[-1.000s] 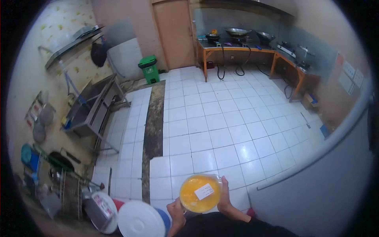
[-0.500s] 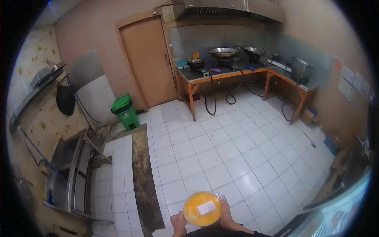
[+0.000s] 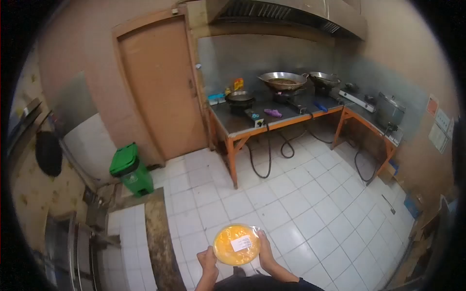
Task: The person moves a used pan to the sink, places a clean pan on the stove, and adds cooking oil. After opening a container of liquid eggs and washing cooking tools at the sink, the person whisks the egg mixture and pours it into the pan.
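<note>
A round, clear-wrapped package with yellow-orange contents (image 3: pixel 228 252) and a white printed label hangs low in front of my body, held between both hands. My left hand (image 3: pixel 208 263) is closed on its left edge, the fingers curled in. On the right edge my right hand (image 3: pixel 266 252) grips it, with the thumb up along the side. The label faces up toward the camera. Below the package, a foot and dark clothing show in part.
Ahead stands an orange-framed table (image 3: pixel 230 131) with woks (image 3: pixel 284 81), burners and hanging hoses. A smaller table (image 3: pixel 371 119) holds a pot (image 3: pixel 390 111). To the left are a closed door (image 3: pixel 160 87), a green bin (image 3: pixel 132 169) and a metal sink frame (image 3: pixel 73 247).
The room view has shifted forward, and the stove table looks larger and nearer. The shelves and white lids at lower left have left view. Both hands still hold the package.
</note>
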A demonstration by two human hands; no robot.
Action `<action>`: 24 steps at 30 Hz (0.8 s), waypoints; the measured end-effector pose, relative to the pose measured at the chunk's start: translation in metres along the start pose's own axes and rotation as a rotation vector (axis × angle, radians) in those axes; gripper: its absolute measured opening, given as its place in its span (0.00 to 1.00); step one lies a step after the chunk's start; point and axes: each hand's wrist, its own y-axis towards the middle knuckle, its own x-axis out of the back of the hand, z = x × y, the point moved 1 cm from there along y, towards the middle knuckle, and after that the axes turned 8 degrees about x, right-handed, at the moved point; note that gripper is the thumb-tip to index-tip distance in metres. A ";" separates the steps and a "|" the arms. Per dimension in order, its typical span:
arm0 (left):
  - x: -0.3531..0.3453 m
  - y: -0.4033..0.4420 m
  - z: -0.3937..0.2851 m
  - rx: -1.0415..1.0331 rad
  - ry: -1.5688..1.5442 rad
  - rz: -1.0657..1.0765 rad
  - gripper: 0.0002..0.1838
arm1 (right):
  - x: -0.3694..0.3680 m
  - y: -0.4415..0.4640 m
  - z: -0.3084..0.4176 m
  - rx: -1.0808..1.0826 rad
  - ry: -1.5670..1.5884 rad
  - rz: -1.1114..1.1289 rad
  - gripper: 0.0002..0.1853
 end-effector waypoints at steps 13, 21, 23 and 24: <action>-0.302 0.403 -0.165 -0.014 -0.080 -0.027 0.19 | 0.100 0.562 -0.025 0.322 -0.759 -0.092 0.12; -0.451 0.625 -0.216 -0.117 -0.049 0.026 0.17 | 0.159 0.907 0.023 0.387 -1.240 -0.132 0.14; -0.484 0.677 -0.207 -0.090 -0.088 -0.031 0.17 | 0.168 0.973 0.043 0.511 -1.279 -0.079 0.17; -0.503 0.700 -0.204 -0.058 -0.142 -0.096 0.17 | 0.177 1.015 0.042 0.467 -1.514 -0.076 0.22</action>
